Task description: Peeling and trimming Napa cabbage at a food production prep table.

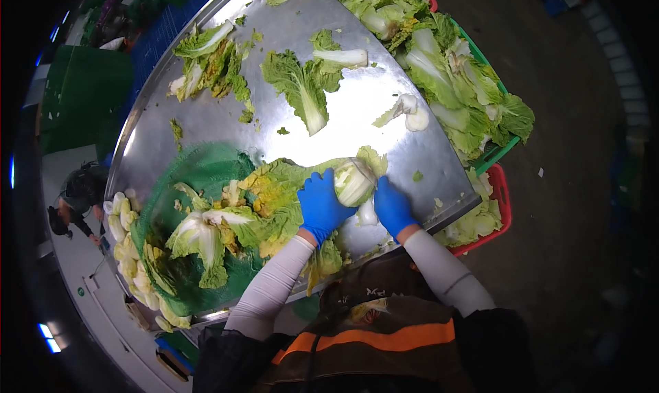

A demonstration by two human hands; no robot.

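Note:
A napa cabbage point(355, 182), pale green and white, lies near the front edge of the metal table. My left hand point(322, 204), in a blue glove, is closed on its left side. At the cabbage's right side is my right hand point(392, 206), gloved in blue too, its fingers curled; what they hold, if anything, is hidden. Between the hands, a white stem piece point(367, 212) rests on the metal. Yellowed and green outer leaves point(278, 187) spread to the left of my left hand. Farther back lie a loose leaf point(302, 94) and white trimmed bits point(412, 115).
A green mesh bag point(175, 187) with leaves in it sits at the table's left. Pale cabbages point(127, 245) line up beyond it. On the right stand a green crate point(504, 153) heaped with leaves and a red crate point(504, 207). Another person point(77, 194) is at far left.

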